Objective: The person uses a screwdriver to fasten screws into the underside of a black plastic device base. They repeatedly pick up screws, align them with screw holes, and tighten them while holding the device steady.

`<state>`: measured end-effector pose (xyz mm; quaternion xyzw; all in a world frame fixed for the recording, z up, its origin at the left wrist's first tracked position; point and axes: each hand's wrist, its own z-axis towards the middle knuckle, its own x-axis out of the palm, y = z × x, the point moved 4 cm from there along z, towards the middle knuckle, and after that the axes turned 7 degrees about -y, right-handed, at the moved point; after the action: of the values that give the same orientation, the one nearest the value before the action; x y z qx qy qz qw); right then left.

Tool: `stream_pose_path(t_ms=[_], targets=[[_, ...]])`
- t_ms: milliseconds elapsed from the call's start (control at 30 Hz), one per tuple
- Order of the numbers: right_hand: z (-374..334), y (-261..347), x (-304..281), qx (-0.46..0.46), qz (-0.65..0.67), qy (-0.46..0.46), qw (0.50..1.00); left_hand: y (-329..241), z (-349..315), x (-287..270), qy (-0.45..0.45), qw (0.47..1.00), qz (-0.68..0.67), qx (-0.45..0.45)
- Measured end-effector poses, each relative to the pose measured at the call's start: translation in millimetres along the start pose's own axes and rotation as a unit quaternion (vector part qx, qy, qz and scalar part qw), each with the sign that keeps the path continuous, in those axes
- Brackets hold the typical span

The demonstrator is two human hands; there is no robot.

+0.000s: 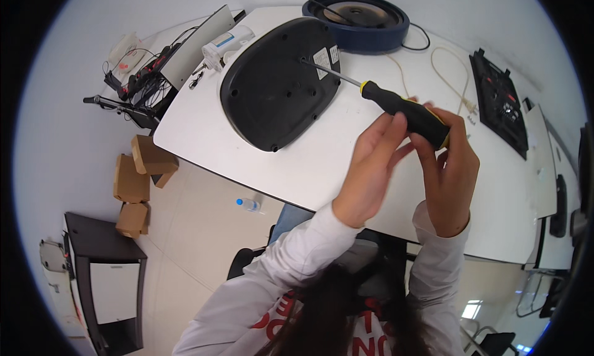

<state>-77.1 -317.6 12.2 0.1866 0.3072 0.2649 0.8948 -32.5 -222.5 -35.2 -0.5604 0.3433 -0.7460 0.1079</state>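
Note:
A screwdriver [393, 102] with a black and yellow handle slants across the table, its metal shaft reaching up and left. The tip meets a hole in the black underside of an oval appliance base [266, 90], which is propped with that face toward me. My left hand [377, 155] has its fingers closed on the handle's middle from below. Around the handle's rear end my right hand [448, 161] is closed too, its fingers bent. Several screw holes and white labels show on the black base.
Behind the base stands a round dark blue appliance [356, 21] with a cord. A black tool case [500, 102] lies open at the right, near small screws and a pale cable. A white cylinder [224, 45] is at the left. Cardboard boxes [133, 176] and a bottle [247, 204] are on the floor.

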Motion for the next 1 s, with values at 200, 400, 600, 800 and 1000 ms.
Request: stream_pose_path(t_ms=[200, 400, 600, 800, 1000], targets=[[1.2, -0.6, 2.1, 0.047, -0.031, 0.058, 0.997, -51.9, -32.1, -27.9, -0.124, 0.789, 0.52, 0.301], [-4.7, -0.6, 9.1, 0.085, 0.038, 0.084, 0.992, -114.7, -61.8, -62.4, -0.296, 0.54, 0.548, 0.567], [-12.5, -2.4, 9.2, 0.041, 0.018, 0.122, 0.991, -122.2, -23.8, -137.6, -0.304, 0.694, 0.481, 0.441], [-4.9, -16.7, 12.3, 0.182, 0.016, 0.168, 0.969, -117.7, -23.7, -150.0, -0.287, 0.767, 0.439, 0.37], [-0.2, 5.0, 10.8, 0.068, -0.012, 0.083, 0.994, -117.5, -24.0, -147.3, -0.281, 0.776, 0.422, 0.375]])
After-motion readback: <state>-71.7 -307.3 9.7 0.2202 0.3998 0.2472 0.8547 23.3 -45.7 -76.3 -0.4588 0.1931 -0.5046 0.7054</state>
